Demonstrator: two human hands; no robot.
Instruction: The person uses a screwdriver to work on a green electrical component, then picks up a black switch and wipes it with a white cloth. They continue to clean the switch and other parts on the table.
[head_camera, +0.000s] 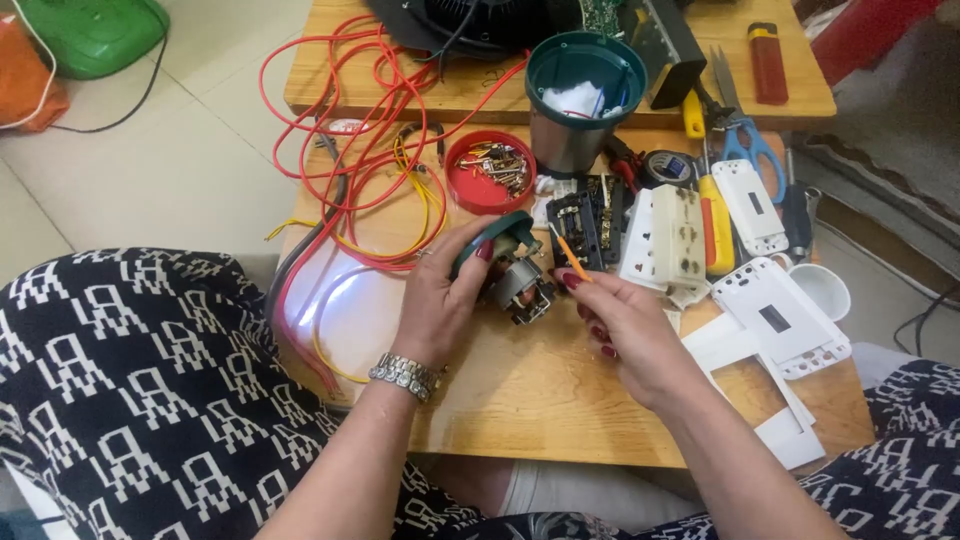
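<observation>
My left hand (440, 300) grips a small electric motor (520, 285) with a dark green plastic cap, held just above the wooden table (540, 400). My right hand (625, 335) pinches a thin orange-handled tool (568, 255), whose tip points up and left beside the motor. A metal watch sits on my left wrist. Both hands are close together over the middle of the table.
Red and yellow wires (370, 150) sprawl at the left. A red lid of screws (490, 170), a green cylindrical housing (583, 95), black and white socket parts (660, 235), white cover plates (780, 320), scissors (750, 145), screwdrivers and a red lighter (768, 62) lie behind and right.
</observation>
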